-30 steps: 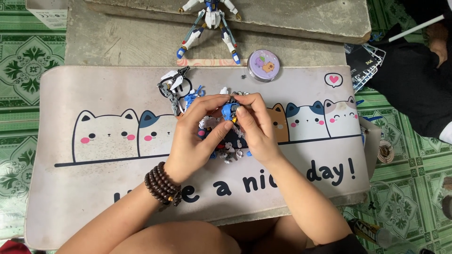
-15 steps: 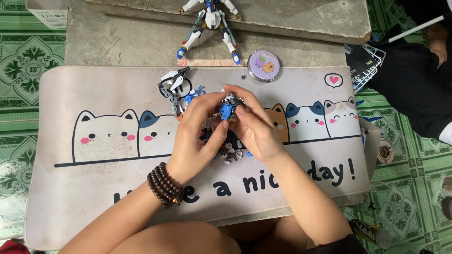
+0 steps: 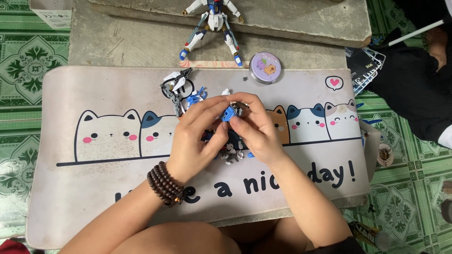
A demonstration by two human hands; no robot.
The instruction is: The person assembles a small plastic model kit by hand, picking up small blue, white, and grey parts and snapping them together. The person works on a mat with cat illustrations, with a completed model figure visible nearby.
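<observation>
My left hand (image 3: 195,136) and my right hand (image 3: 254,127) meet over the middle of a cat-printed desk mat (image 3: 94,188). Together they pinch a small blue model part (image 3: 228,114) between fingertips. Under and between the hands lies a small heap of grey, black and blue model pieces (image 3: 231,153), partly hidden. A dark bead bracelet (image 3: 163,183) sits on my left wrist. Just left of the hands lie white, black and blue loose parts (image 3: 181,91).
A white-and-blue robot figure (image 3: 212,23) lies on the concrete slab (image 3: 117,42) beyond the mat. A round purple tin (image 3: 265,68) rests by the mat's far edge. Another person in black clothing (image 3: 414,89) sits at the right, on green patterned floor tiles (image 3: 28,66).
Both hands stay together over the mat. The fingers have shifted slightly around the blue part, turning it a little.
</observation>
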